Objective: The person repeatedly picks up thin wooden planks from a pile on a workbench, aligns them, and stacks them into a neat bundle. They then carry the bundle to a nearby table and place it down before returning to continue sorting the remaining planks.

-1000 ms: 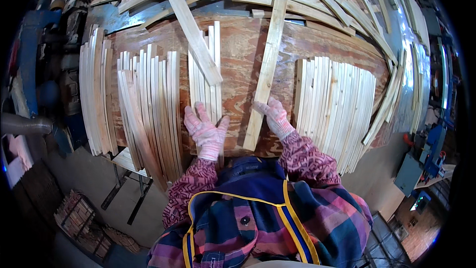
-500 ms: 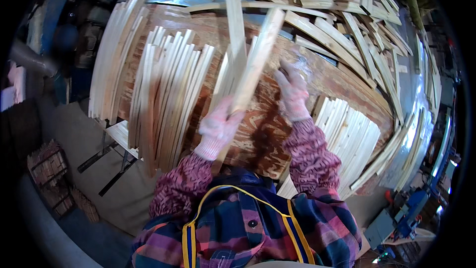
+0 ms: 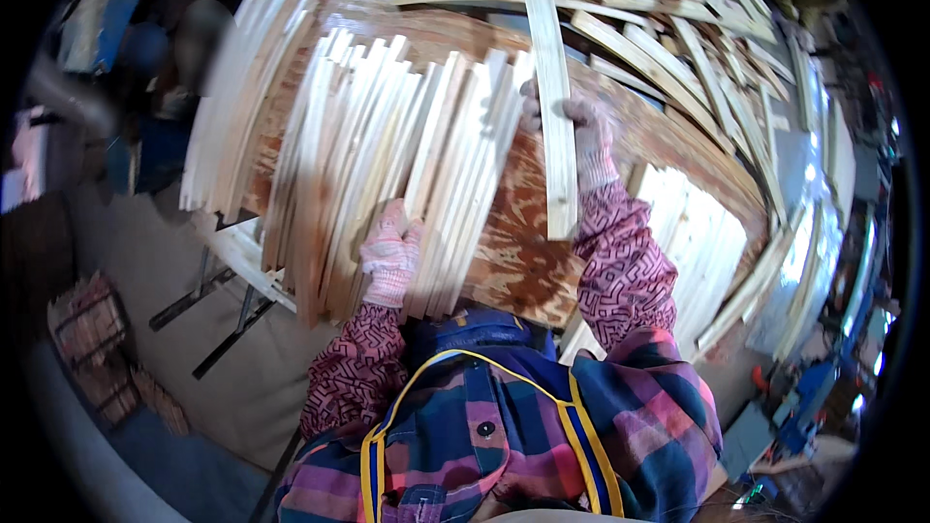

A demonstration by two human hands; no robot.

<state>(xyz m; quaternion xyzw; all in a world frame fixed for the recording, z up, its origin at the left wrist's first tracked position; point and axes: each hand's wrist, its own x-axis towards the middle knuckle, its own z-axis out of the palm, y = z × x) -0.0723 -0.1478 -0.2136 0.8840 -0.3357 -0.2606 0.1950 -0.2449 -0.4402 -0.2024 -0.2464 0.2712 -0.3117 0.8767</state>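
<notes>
My left hand [image 3: 390,244], in a pale work glove, is closed round the near end of a wooden strip [image 3: 433,140] that lies among others side by side. My right hand [image 3: 593,136], gloved too, grips another wooden strip [image 3: 550,116] across its middle. Dark fingertips show on that strip's left side and the palm on its right. This strip stands apart from the row, over bare brown plywood [image 3: 513,223]. Left of my left hand lies a wider row of strips [image 3: 334,145].
A further stack of strips [image 3: 208,126] lies at the far left, and another [image 3: 683,242] right of my right forearm. Loose strips are heaped in a jumbled pile [image 3: 659,58] at the back right. Bundled wood [image 3: 87,320] rests on the floor at lower left.
My left hand has lowered its strip leftward into the row. My right hand, empty before, now holds a strip. The view has shifted slightly.
</notes>
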